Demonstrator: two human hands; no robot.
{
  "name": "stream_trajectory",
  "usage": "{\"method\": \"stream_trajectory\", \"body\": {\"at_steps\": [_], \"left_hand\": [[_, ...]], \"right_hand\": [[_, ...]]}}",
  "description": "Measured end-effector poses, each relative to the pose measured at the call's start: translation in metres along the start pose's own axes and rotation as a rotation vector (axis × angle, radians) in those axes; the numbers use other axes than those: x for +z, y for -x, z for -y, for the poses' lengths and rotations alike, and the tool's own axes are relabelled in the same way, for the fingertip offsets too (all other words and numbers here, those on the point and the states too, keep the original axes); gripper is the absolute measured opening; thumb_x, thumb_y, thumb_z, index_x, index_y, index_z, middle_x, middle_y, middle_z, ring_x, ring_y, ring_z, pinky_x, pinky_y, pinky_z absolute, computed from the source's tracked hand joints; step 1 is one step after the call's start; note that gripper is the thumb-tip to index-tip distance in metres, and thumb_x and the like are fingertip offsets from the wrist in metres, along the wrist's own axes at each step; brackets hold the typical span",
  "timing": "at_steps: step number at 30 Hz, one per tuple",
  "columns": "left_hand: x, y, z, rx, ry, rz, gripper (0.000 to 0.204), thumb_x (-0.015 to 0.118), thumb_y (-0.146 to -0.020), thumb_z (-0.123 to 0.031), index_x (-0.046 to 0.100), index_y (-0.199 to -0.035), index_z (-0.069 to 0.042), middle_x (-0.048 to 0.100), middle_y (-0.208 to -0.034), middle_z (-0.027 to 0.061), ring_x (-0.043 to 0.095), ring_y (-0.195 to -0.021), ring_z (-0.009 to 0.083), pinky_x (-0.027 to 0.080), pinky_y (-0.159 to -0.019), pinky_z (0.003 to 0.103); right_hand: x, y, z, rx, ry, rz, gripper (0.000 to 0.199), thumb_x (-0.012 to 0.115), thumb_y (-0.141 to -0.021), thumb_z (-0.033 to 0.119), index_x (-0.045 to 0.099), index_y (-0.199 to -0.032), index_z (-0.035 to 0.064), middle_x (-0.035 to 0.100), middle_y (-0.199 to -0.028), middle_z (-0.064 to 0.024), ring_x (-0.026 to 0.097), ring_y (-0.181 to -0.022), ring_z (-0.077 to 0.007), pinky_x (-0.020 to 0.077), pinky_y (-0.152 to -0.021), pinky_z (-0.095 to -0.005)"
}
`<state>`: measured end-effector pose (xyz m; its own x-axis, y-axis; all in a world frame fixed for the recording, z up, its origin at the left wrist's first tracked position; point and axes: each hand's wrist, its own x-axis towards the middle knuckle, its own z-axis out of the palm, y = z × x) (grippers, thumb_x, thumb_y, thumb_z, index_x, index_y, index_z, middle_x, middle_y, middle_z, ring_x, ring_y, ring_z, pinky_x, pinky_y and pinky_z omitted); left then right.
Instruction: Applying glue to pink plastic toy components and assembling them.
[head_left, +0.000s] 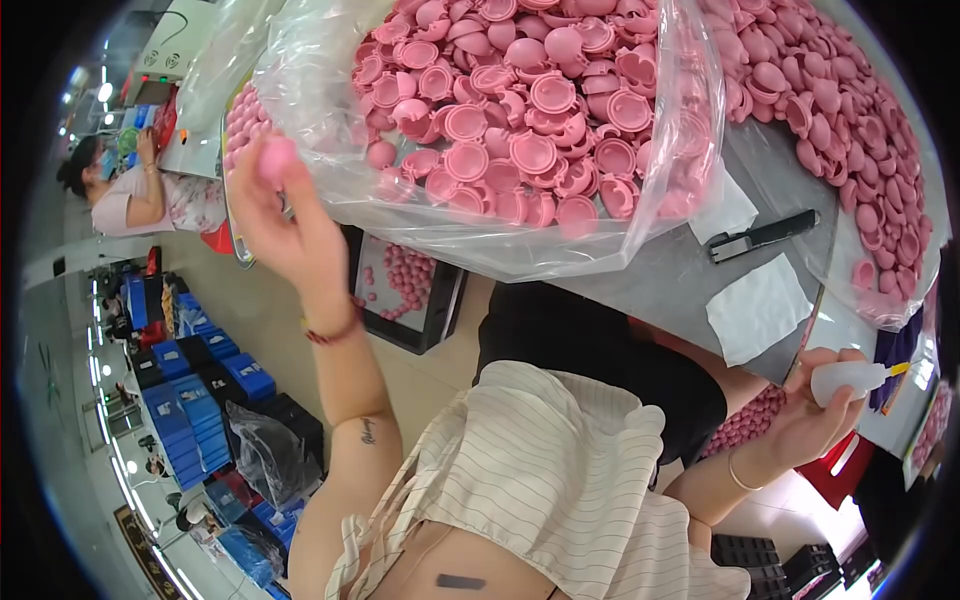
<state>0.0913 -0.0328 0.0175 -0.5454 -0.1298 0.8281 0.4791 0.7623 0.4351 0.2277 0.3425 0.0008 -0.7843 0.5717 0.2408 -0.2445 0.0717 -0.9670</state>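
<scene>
My left hand (pixel 285 230) is raised at the left of the table, its fingers closed round a small pink ball (pixel 277 160), blurred a little. Behind it, a batch of round pink balls (pixel 245 120) lies in a container whose edge is partly hidden. Off to the right, my right hand (pixel 815 425) grips a white squeeze bottle (pixel 843 380) with a yellow tip pointing right. In front of me, a clear plastic bag (pixel 500 255) lies wide open, full of pink hollow half-shells (pixel 533 152).
A second heap of pink shells (pixel 800 90) covers the right of the table. Two white cloths (pixel 760 308) and a black-handled cutter (pixel 765 236) lie nearer. Below left, a black tray (pixel 440 318) holds pink balls. Another person (pixel 130 195) sits far left, past blue bins (pixel 185 420).
</scene>
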Motion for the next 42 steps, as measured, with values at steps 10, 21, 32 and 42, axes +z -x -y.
{"method": "stream_trajectory", "body": {"at_steps": [10, 21, 32, 42], "left_hand": [[-0.023, -0.015, 0.082, -0.232, -0.313, 0.265, 0.026, 0.047, -0.081, -0.007, 0.051, -0.105, 0.002, 0.056, -0.100, 0.0124, 0.054, -0.089, 0.0174, 0.043, -0.075, 0.027], [0.070, 0.057, -0.181, -0.554, 1.476, 1.219, 0.069, 0.058, -0.075, -0.010, 0.015, -0.128, 0.001, 0.039, -0.117, 0.0155, 0.050, -0.094, 0.0200, 0.042, -0.077, 0.028], [0.075, 0.102, -0.201, -1.260, 1.811, 1.503, 0.043, 0.044, -0.085, -0.031, 0.041, -0.109, 0.004, 0.057, -0.084, 0.0131, 0.051, -0.062, 0.0097, 0.042, -0.057, 0.023], [0.067, 0.128, -0.212, -1.463, 1.829, 1.582, 0.034, 0.035, -0.088, -0.030, 0.034, -0.111, -0.004, 0.055, -0.089, 0.0173, 0.054, -0.067, 0.0118, 0.043, -0.059, 0.023]], "right_hand": [[-0.004, 0.004, 0.009, -0.040, -0.026, 0.031, 0.039, 0.046, -0.081, 0.028, 0.040, -0.098, -0.0068, 0.051, -0.069, -0.0178, 0.044, -0.049, -0.0170, 0.0344, -0.043, -0.0222], [0.037, 0.009, 0.023, -0.049, 0.047, 0.326, 0.027, 0.063, -0.065, 0.018, 0.060, -0.088, 0.0041, 0.053, -0.098, -0.0131, 0.042, -0.097, -0.0263, 0.0355, -0.077, -0.0337], [-0.180, -0.084, 0.004, -0.254, 1.107, -0.653, 0.030, 0.056, -0.077, 0.020, 0.055, -0.102, 0.0032, 0.059, -0.087, -0.0089, 0.056, -0.069, -0.0131, 0.0425, -0.061, -0.0232], [-0.117, -0.045, 0.024, -0.096, 0.611, -0.396, 0.032, 0.038, -0.085, 0.023, 0.055, -0.095, -0.0022, 0.052, -0.070, -0.0034, 0.044, -0.057, -0.0067, 0.0346, -0.050, -0.0194]]}}
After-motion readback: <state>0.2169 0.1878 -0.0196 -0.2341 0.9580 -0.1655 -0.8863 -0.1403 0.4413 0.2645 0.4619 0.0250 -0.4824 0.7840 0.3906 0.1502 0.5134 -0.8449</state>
